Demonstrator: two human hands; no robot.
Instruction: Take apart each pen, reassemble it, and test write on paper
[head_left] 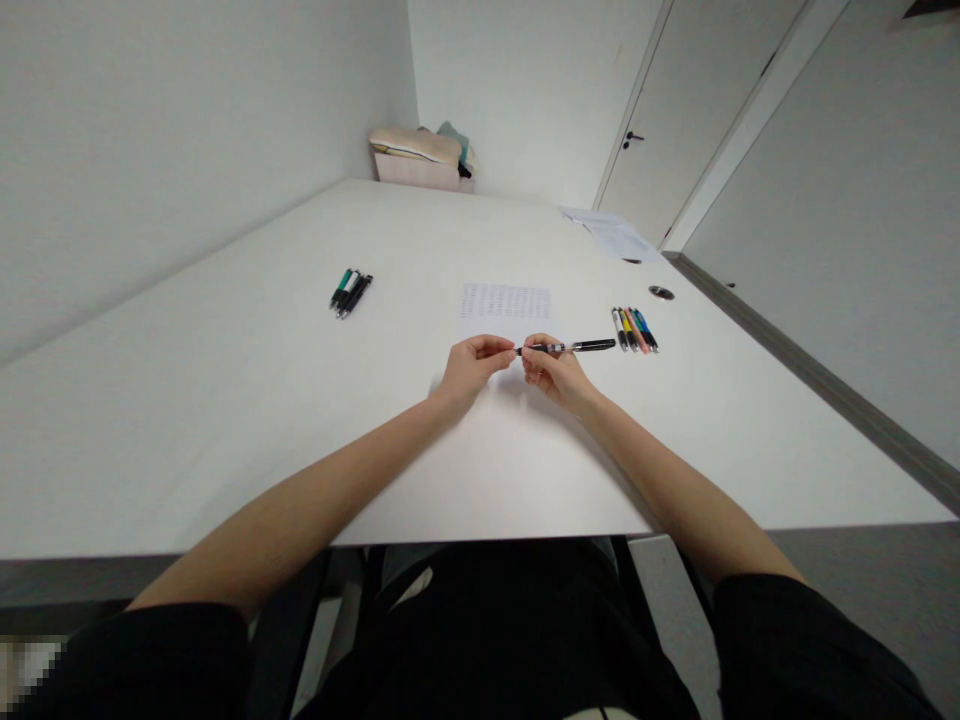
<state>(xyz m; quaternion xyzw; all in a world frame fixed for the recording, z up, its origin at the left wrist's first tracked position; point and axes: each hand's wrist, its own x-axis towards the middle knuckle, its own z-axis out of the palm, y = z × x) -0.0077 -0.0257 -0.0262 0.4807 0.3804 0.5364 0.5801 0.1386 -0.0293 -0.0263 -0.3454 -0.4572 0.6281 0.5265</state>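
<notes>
Leftmost on the desk (247, 420) lie bunched pens (352, 293); next, the left hand (471, 368) has its grip pinching the tip of a black pen (589, 346). Beyond, a sheet (507, 302) bears rows too small to read; the right hand (559, 378), grip pinching the black pen's barrel, is left of coloured pens (634, 331).

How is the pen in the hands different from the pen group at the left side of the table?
The held pen is mostly black; the left group also shows green and white. The held pen points nearly sideways; the left group lies slanted. The right hand grips the held pen; the left group rests on the table. Both show black.
</notes>
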